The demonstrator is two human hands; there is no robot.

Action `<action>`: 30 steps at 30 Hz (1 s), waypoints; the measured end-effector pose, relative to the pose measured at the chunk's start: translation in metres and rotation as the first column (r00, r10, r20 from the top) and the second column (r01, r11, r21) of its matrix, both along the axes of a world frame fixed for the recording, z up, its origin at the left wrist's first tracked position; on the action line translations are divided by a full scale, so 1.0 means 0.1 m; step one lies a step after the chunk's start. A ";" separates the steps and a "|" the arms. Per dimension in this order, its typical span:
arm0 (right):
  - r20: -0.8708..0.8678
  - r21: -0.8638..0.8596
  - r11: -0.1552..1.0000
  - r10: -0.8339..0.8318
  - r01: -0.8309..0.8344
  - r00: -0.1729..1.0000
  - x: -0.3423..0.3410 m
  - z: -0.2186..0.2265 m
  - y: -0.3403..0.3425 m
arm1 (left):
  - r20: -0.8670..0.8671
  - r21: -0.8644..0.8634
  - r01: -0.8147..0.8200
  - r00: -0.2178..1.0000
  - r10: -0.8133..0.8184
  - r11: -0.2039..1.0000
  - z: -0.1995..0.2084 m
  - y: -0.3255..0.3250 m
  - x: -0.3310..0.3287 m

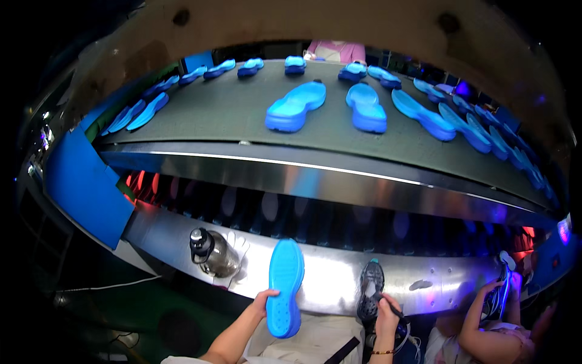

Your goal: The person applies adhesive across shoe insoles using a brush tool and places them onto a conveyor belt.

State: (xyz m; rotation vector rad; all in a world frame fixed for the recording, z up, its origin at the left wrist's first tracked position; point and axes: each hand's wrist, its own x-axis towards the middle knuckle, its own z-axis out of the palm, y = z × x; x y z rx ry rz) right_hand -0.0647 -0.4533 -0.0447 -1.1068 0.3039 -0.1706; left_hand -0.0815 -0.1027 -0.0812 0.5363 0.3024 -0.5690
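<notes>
My left hand [264,303] grips a bright blue shoe sole [285,288] by its left edge. The sole stands almost upright in front of me, its inner face up and small holes at the near end. My right hand [387,312] is closed around a slim dark-handled tool [393,307]; its working end I cannot make out. Just left of that hand, a dark shoe-shaped piece [370,285] with a lighter middle and a green tip rests against the metal ledge [327,273].
A dark-lidded bottle [213,253] stands on the ledge at left. Above, a conveyor belt [212,115] carries several blue soles [297,106]. Under it, dark shoe uppers or soles sit in a red-lit slot. At right, a co-worker's arm [479,321] holds a white-and-dark shoe part.
</notes>
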 end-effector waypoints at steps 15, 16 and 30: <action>0.327 0.141 0.925 0.292 -0.352 0.899 0.68 1.02 0.74 | 0.324 -0.323 0.203 0.941 -0.093 0.925 1.05 -1.03 0.66; 0.294 0.167 0.924 0.286 -0.343 0.912 0.74 1.01 0.76 | 0.322 -0.302 0.204 0.941 -0.102 0.931 1.05 -1.05 0.66; 0.261 -0.571 0.819 0.245 -0.055 0.934 0.76 1.24 1.02 | 0.219 -0.069 -0.021 0.975 0.036 0.997 1.00 -1.33 0.55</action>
